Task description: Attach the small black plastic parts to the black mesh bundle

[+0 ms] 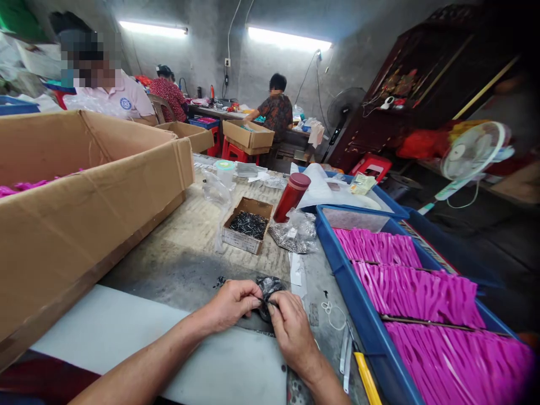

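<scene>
Possibly, the black plastic bag, pinched between both hands above the tabletop, could tear or spill any contents if the fingertips pull its gathered neck unevenly.

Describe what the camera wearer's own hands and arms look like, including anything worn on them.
The left hand and right hand are both bare, without gloves. The left forearm and right forearm show no sleeves where visible. No watch, bracelet or ring can be seen on either side.
</scene>
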The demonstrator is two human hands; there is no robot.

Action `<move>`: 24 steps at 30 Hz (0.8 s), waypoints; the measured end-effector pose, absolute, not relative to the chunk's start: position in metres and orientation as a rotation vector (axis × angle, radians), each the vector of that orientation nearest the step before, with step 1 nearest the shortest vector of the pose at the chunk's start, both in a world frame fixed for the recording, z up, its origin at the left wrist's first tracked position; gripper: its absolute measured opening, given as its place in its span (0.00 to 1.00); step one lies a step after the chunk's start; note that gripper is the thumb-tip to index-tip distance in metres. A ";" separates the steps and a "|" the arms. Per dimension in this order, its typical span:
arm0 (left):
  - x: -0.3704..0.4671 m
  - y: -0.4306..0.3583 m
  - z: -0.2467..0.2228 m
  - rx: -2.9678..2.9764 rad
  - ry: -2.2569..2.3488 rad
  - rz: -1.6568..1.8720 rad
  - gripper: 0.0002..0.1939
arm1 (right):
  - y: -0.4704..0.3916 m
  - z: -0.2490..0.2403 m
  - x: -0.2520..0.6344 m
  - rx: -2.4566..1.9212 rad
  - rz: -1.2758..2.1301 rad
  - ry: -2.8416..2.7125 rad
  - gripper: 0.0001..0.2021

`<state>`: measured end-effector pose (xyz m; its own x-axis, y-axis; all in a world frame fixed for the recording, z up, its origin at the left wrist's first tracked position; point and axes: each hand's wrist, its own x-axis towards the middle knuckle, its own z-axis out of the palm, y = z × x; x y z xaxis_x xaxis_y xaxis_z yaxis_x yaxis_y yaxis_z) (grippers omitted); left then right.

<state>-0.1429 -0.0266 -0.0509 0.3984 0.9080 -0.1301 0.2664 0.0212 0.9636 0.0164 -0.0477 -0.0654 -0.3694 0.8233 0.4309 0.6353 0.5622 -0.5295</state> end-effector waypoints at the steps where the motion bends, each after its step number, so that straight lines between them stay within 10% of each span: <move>1: -0.143 -0.026 -0.052 1.541 1.097 0.698 0.04 | -0.048 -0.065 0.016 -1.167 0.372 -2.131 0.07; 24: -0.146 -0.029 -0.056 2.181 1.089 0.680 0.09 | -0.048 -0.065 0.016 -1.148 0.336 -2.247 0.09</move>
<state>-0.1456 -0.0295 -0.0564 0.5319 0.8287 0.1745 0.5202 -0.4823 0.7048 0.0159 -0.0482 -0.0654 -0.4561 0.8016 0.3865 0.6536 0.5965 -0.4658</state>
